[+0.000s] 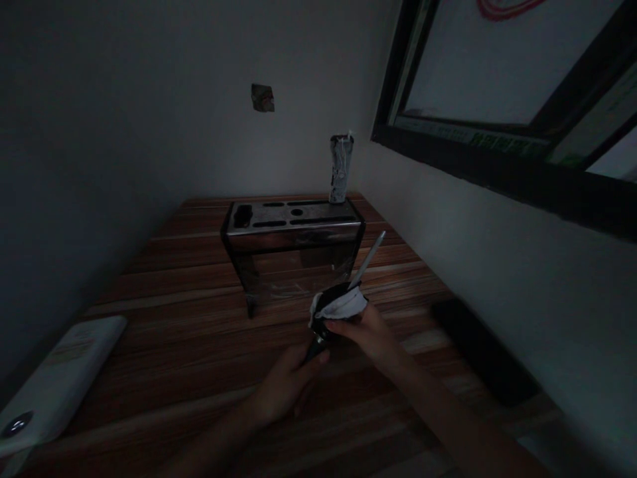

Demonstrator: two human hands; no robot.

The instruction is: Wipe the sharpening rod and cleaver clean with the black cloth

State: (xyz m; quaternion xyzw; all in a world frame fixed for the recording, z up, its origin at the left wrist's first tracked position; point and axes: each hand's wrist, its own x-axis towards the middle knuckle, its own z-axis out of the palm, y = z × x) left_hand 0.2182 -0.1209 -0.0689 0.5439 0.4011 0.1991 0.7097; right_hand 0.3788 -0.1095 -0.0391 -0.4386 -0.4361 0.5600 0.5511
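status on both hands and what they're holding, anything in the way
Left hand closed on dark handle; right hand gripping cloth around the tool. Pale end bare, pointing away. Slotted stand beyond, nothing seen blocking the hands.

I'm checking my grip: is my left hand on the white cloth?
No, the left hand grips the dark handle while the right hand holds the white cloth.

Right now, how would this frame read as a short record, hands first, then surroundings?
Left hand: holds the dark handle
Right hand: holds the cloth at the blade
Blade end: bare, past the cloth
Beyond the hands: rack with slotted top, on the wooden table
Left side: white board
Right side: dark flat thing, identity unclear
Light: dim
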